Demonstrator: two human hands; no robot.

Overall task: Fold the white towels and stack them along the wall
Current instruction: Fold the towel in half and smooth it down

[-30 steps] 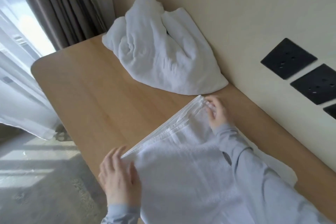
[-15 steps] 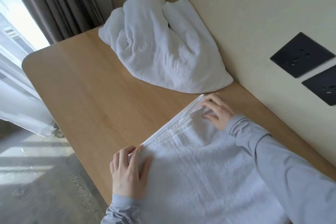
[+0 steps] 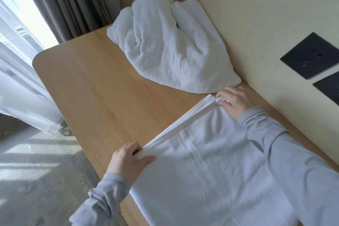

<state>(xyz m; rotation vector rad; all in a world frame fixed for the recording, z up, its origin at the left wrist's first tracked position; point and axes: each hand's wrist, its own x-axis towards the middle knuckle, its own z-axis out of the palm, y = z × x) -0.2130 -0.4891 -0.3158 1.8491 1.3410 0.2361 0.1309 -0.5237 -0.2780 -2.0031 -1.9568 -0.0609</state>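
A white flat towel (image 3: 211,161) lies spread on the pale wooden table (image 3: 102,86) right in front of the person, already doubled over, so several layers show along its far edge. That layered edge runs at a slant across the table, from the front edge by the person's left up to the wall (image 3: 247,14) on the right. The rest of the cloth stretches back from it towards the person and out of sight below, so I cannot tell which way its long side lies. The left hand (image 3: 126,161) grips the near end of that edge, thumb pressed on top and fingers curled under the layers. The right hand (image 3: 234,101) is at the far end close to the wall, its fingers drawn together and pinching the bunched corner. Both arms are in light grey sleeves (image 3: 293,161), the right one lying across the cloth. Further along, a crumpled heap of towels (image 3: 170,46) sits in the corner and leans against the wall, lengthways along it. Its narrow end points at the right hand, just beside it. Two dark sockets (image 3: 311,55) are set in the wall on the right, and a heavy brown curtain (image 3: 69,0) hangs beyond the table's far end.
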